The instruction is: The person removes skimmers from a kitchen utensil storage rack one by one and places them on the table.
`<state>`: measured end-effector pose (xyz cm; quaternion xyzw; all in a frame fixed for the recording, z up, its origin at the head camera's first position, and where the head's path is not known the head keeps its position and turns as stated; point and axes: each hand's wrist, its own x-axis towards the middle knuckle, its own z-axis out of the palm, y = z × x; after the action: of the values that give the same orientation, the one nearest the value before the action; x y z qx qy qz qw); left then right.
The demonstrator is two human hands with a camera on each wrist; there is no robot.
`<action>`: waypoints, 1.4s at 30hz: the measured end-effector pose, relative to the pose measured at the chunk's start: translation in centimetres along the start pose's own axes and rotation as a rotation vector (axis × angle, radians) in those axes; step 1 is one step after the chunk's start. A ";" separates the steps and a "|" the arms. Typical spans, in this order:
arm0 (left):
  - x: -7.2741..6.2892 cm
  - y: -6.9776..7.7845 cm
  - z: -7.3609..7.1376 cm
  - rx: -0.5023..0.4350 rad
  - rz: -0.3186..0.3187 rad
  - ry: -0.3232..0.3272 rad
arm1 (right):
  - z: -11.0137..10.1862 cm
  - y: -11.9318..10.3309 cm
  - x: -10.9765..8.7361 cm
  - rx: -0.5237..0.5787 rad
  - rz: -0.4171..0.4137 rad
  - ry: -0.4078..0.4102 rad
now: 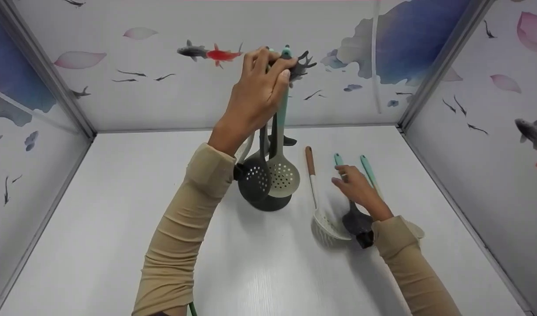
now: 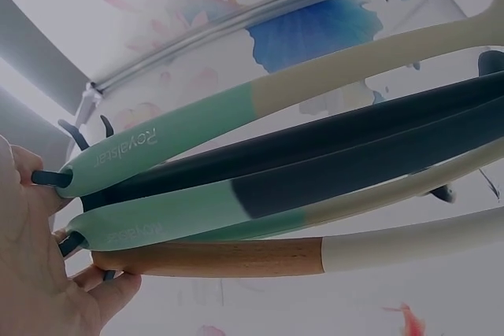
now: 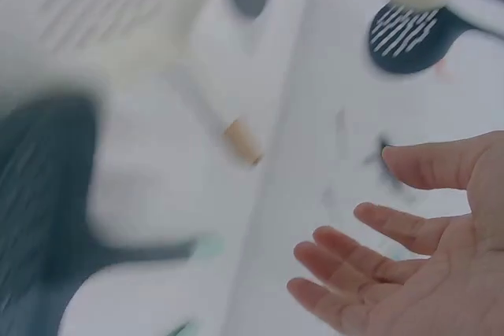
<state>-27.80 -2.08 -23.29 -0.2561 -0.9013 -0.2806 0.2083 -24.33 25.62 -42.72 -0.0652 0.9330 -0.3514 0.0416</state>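
Note:
My left hand [image 1: 259,85] grips the top of a dark utensil rack [image 1: 300,68] with branching hooks. Kitchen utensils hang under it, among them a cream slotted spoon [image 1: 286,177] and a dark slotted spoon [image 1: 253,180]. In the left wrist view, mint handles [image 2: 157,147] and a wooden handle [image 2: 220,260] hang from hooks beside the fingers. My right hand [image 1: 358,186], its fingers spread and holding nothing, hovers over a dark utensil [image 1: 356,219] with a mint handle. Left of that lies a white strainer [image 1: 327,226] with a brown handle.
Another utensil with a mint handle [image 1: 368,169] lies on the white table [image 1: 132,219], partly behind the right forearm. Printed panels [image 1: 163,101] with fish and petals enclose the table at the back and both sides.

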 end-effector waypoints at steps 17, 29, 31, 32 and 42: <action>0.0 -0.1 0.2 -0.006 0.008 0.009 | 4.9 -9.1 1.7 0.372 -0.386 0.008; 0.1 -0.1 -0.1 -0.010 0.020 0.022 | 4.0 -12.5 -0.6 0.325 -0.393 0.059; 0.1 -0.1 0.0 -0.013 0.024 0.022 | 4.1 -12.5 -0.7 0.320 -0.399 0.081; 0.1 -0.2 0.0 -0.013 0.024 0.021 | 4.1 -12.4 -0.7 0.321 -0.400 0.090; -0.1 -0.2 -0.1 -0.013 0.022 0.029 | 5.5 -10.4 0.1 0.383 -0.376 0.206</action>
<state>-27.85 -2.26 -23.34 -0.2634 -0.8935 -0.2876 0.2228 -22.77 14.30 -39.93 -0.1919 0.8205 -0.5276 -0.1076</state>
